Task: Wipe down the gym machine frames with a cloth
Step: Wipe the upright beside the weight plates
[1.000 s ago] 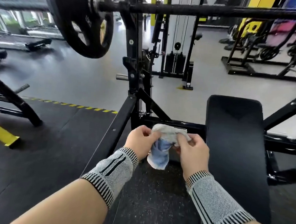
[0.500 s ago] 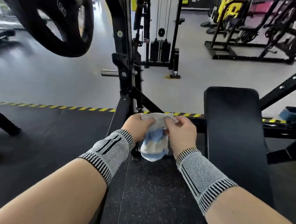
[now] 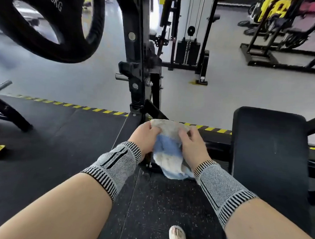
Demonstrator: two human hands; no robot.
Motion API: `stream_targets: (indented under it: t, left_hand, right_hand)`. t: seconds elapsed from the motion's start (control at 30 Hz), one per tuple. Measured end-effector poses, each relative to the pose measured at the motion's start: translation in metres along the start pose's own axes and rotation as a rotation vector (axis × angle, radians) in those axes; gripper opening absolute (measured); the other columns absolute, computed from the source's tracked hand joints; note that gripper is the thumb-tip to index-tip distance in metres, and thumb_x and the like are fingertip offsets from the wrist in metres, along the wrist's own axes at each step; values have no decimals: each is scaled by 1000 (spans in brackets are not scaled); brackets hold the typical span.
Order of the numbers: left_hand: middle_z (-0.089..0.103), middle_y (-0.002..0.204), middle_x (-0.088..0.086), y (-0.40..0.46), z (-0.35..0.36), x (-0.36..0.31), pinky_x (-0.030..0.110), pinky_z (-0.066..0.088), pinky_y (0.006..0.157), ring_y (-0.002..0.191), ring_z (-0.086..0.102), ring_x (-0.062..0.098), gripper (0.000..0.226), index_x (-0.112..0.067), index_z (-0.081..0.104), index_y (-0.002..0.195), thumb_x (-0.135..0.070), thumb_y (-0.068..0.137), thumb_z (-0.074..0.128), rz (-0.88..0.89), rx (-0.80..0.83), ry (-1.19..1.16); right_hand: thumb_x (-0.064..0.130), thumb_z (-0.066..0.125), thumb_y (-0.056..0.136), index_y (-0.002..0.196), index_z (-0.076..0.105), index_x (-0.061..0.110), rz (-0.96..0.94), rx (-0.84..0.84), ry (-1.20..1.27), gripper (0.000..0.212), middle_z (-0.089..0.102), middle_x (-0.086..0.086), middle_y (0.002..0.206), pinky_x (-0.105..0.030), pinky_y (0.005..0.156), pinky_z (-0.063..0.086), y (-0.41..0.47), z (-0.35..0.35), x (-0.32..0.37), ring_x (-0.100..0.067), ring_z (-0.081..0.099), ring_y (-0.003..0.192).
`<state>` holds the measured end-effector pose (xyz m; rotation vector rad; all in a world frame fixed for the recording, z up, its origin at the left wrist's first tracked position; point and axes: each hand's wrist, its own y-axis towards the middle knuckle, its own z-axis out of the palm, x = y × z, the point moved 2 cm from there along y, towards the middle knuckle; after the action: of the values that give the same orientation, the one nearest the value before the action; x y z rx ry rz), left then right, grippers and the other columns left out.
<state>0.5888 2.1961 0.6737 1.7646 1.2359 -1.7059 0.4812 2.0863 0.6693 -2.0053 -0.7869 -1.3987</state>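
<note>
— Fingers [image 3: 184, 134] of the right hand [image 3: 192, 145] curl over the top of the cloth [image 3: 169, 153], and the left hand [image 3: 144, 137] pinches the opposite edge, so both hands grip it between them.

— Where's the cloth sitting?

— Held in the air, near the middle of the view, just in front of the black upright [image 3: 137, 45] of the rack. I can't tell whether it touches the low crossbar [image 3: 216, 139] behind it. Its lower half hangs loose toward the floor.

— How will it handle?

— Soft and light, I'd say: white and blue, bunched, drooping wherever it isn't held. A limp rag like that wants gathering into a pad in one palm, taken by the thick folded top rather than the dangling tail.

— And around it?

— Padded black bench [image 3: 268, 152] to the right. A weight plate [image 3: 48, 22] marked 10KG hangs at the upper left. Underfoot, dark speckled rubber matting [image 3: 60, 141] ends at a yellow-and-black striped line [image 3: 91, 109]; beyond that, pale grey floor [image 3: 227, 86]. Far back stands a cable stack [image 3: 187, 51], with more frames at far right. Striped knit wrist sleeves on both forearms, and a sandalled foot [image 3: 177, 236] at the near edge.
</note>
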Motion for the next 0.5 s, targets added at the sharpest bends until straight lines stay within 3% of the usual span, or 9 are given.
stream_targets:
  t: [0.03, 0.1, 0.17, 0.27, 0.33, 0.4, 0.5]
  left_hand:
    - [61, 81, 11, 7, 3, -4, 50, 49, 77, 79, 58, 28, 29, -8, 60, 89, -31, 76, 50, 7, -47, 17]
    - [55, 79, 8, 17, 11, -12, 53, 49, 81, 77, 52, 22, 29, -14, 55, 89, -42, 81, 54, -25, -94, 46]
    - [58, 86, -1, 25, 19, -14, 44, 51, 85, 83, 55, 20, 32, -30, 45, 107, -47, 85, 61, -110, -20, 95]
    - [64, 115, 7, 32, 28, -11, 33, 52, 84, 99, 64, 22, 92, -42, 20, 142, -43, 71, 80, -189, 180, 229]
    - [59, 126, 6, 41, 32, -6, 30, 51, 88, 109, 63, 24, 110, -37, 17, 151, -44, 64, 84, -153, 253, 426]
    - [63, 117, 4, 49, 33, -4, 33, 53, 89, 101, 64, 20, 83, -30, 44, 141, -36, 68, 81, -99, 198, 551]
    - [68, 97, 0, 59, 28, -5, 26, 54, 75, 76, 60, 11, 32, -28, 70, 106, -30, 75, 78, -81, -74, 489]
  right_hand:
    - [27, 56, 92, 99, 52, 23, 36, 79, 35, 9, 54, -3, 76, -30, 64, 42, 11, 2, -5, -16, 49, 68]
    - [17, 61, 85, 114, 51, 32, 70, 144, 105, 34, 58, 0, 68, -32, 62, 46, 32, 0, -12, -16, 52, 63]
    - [9, 61, 84, 118, 50, 38, 85, 112, 198, 47, 63, -2, 67, -35, 64, 51, 55, -9, -14, -16, 55, 62]
    - [3, 58, 87, 100, 62, 35, 56, 44, 185, 35, 64, -8, 76, -42, 77, 55, 84, -20, -9, -21, 59, 72]
    - [7, 61, 89, 87, 71, 21, 89, 75, 152, 17, 69, -12, 83, -39, 80, 54, 100, -20, -10, -21, 61, 79]
    - [12, 64, 89, 81, 73, 8, 220, 228, 243, 12, 67, -27, 97, -39, 80, 53, 106, -18, -15, -24, 63, 83]
    - [10, 67, 85, 97, 74, 8, 236, 649, 220, 14, 70, -20, 98, -42, 87, 52, 109, -16, -23, -30, 66, 90]
